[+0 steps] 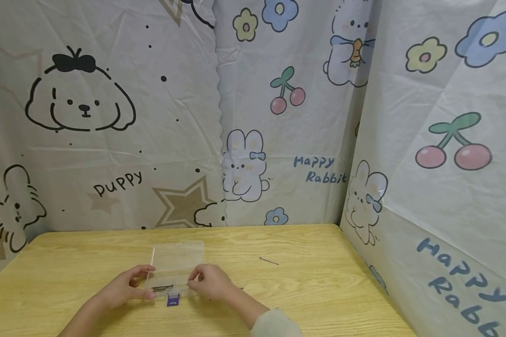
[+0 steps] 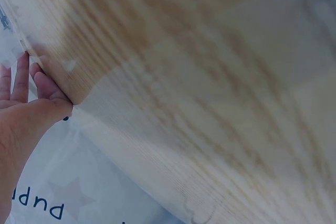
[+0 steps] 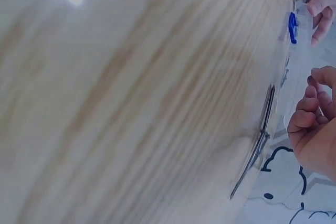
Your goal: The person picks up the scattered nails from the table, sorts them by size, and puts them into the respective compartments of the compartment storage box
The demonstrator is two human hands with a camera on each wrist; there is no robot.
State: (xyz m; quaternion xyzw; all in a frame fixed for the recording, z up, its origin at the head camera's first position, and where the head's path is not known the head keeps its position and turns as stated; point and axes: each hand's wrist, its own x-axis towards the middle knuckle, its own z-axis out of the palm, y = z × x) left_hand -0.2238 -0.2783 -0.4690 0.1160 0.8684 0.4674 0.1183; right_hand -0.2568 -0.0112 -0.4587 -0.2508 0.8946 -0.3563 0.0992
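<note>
A clear plastic box [image 1: 174, 263], its lid raised at the back, stands on the table with several dark nails [image 1: 163, 288] inside. A blue latch [image 1: 173, 300] hangs from its front. My left hand [image 1: 126, 285] holds the box's left end, thumb at the front corner and fingers towards the back. My right hand [image 1: 212, 282] is at the right end, thumb and index finger brought together over the rim, the other fingers curled in the right wrist view. I cannot tell whether something thin is pinched between those fingertips.
A single nail [image 1: 269, 260] lies on the wooden table [image 1: 320, 290] right of the box. Several nails [image 3: 262, 132] lie on the tabletop near my right hand, mostly hidden by my right arm in the head view. Printed cloth [image 1: 185, 117] hangs behind and to the right.
</note>
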